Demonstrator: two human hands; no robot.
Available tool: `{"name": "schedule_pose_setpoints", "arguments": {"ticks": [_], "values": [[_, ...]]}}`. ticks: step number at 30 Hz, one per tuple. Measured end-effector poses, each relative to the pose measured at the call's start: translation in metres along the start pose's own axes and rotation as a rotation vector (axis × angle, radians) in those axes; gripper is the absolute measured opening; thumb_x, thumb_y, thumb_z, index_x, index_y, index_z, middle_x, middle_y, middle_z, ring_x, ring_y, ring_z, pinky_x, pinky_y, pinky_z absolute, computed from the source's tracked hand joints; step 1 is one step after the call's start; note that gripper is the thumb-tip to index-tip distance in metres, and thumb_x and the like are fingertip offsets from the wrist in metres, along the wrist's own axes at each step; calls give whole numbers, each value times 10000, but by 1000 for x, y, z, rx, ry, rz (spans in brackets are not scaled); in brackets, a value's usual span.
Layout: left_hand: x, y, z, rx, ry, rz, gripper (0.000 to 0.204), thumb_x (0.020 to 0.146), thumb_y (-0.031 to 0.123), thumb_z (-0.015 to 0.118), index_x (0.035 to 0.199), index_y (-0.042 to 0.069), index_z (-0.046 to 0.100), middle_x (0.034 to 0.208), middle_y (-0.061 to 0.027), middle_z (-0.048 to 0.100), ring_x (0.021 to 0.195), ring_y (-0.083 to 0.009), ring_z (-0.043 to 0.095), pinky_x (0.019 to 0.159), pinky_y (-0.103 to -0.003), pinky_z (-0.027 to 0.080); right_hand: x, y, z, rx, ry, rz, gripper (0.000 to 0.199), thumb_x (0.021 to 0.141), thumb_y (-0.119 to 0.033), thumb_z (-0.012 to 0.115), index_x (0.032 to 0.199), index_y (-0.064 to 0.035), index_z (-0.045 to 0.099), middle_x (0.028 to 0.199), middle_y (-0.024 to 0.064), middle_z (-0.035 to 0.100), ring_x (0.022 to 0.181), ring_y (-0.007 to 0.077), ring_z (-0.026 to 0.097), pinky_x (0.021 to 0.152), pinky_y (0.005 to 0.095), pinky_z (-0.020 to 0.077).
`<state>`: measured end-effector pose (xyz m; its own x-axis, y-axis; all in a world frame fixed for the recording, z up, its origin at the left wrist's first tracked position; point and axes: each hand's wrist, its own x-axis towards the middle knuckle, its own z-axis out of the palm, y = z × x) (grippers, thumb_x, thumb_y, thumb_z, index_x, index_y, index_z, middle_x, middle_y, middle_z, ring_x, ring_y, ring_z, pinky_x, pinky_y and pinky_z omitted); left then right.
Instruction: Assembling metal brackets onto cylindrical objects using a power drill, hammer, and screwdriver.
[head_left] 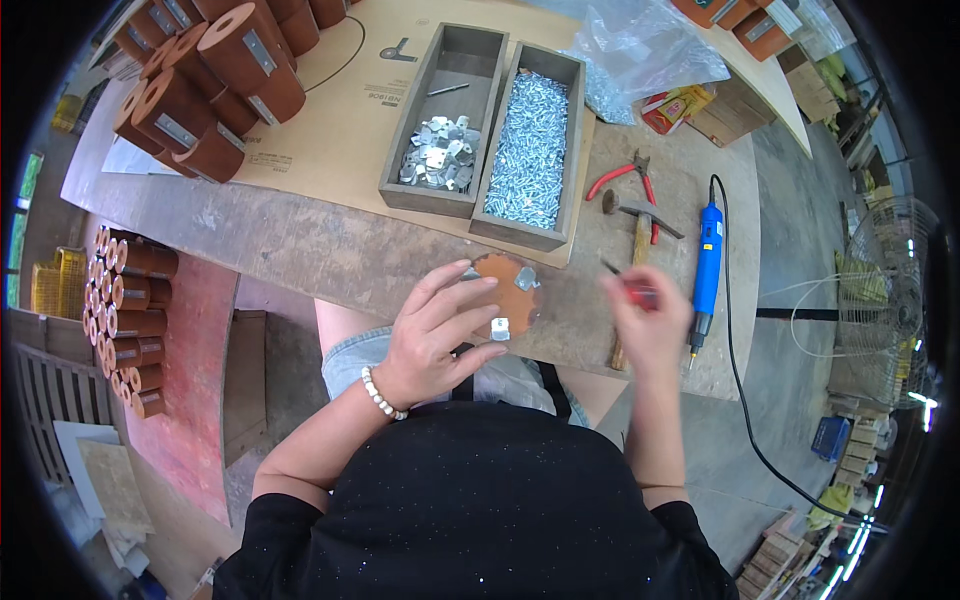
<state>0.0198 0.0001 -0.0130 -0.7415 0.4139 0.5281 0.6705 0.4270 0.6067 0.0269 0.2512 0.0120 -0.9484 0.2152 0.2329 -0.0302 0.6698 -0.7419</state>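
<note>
at centre, the left hand (pixel 430 335), fingers apart, touches a round brown piece (pixel 514 303); right of centre, the right hand (pixel 652 322) clamps fingers on a red tool (pixel 641 293).

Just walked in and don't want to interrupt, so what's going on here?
A person in a black top is at a worn bench. Their left hand has its fingers over the edge of a round reddish-brown piece with small silvery metal plates on it. Their right hand, blurred, grips a red-handled tool with a dark tip. A long blue power tool lies unheld.
</note>
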Motion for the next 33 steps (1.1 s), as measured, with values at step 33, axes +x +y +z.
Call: {"name": "schedule_pose_setpoints", "arguments": {"ticks": [33], "values": [[-1, -7, 7, -165, 25, 1, 350, 582, 77, 781, 901, 28, 644, 1067, -103, 617, 1146, -355, 482, 890, -404, 448, -4, -88, 28, 1241, -343, -225, 370, 918, -352, 508, 730, -53, 398, 547, 58, 434, 454, 113, 354, 440, 264, 320]]}}
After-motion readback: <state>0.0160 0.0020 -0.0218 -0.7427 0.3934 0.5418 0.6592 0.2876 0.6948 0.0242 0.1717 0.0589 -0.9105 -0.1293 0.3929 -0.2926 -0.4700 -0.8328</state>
